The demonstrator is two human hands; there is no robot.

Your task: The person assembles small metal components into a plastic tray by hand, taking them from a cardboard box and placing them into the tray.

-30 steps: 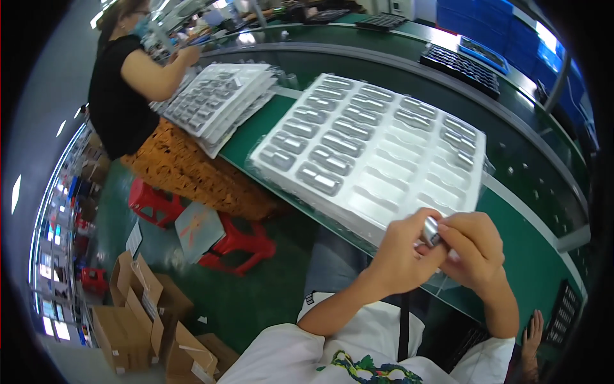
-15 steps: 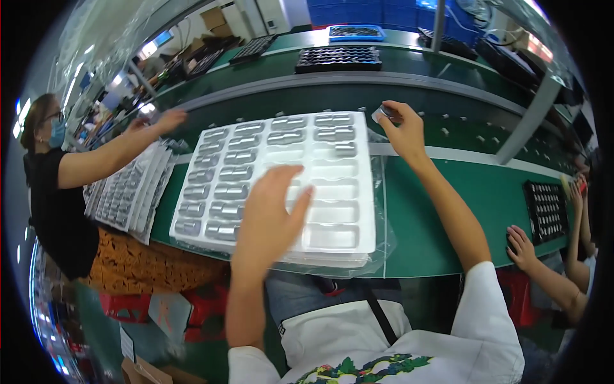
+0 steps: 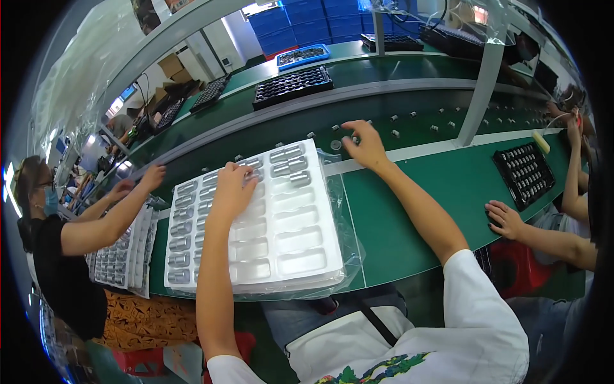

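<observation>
A white plastic tray with rows of pockets lies on the green bench, stacked on others. Silver metal cylinders fill its left columns and the upper pockets at right; lower pockets there are bare. My left hand reaches over the tray's middle, fingers curled down on a metal cylinder in an upper pocket, partly hidden by the fingertips. Beyond the tray's far right corner, my right hand hovers at the conveyor's near edge, thumb and fingers apart. Just left of its fingertips is a round silver part.
Small metal parts are spread along the dark green conveyor. A grey post stands at right. A black tray of parts lies near a co-worker's hand. At left, another person works beside stacked white trays.
My left hand has moved onto an upper tray pocket, its fingers curling in. My right hand has let go of a metal cylinder it held. The whole view has shifted and tilted.
</observation>
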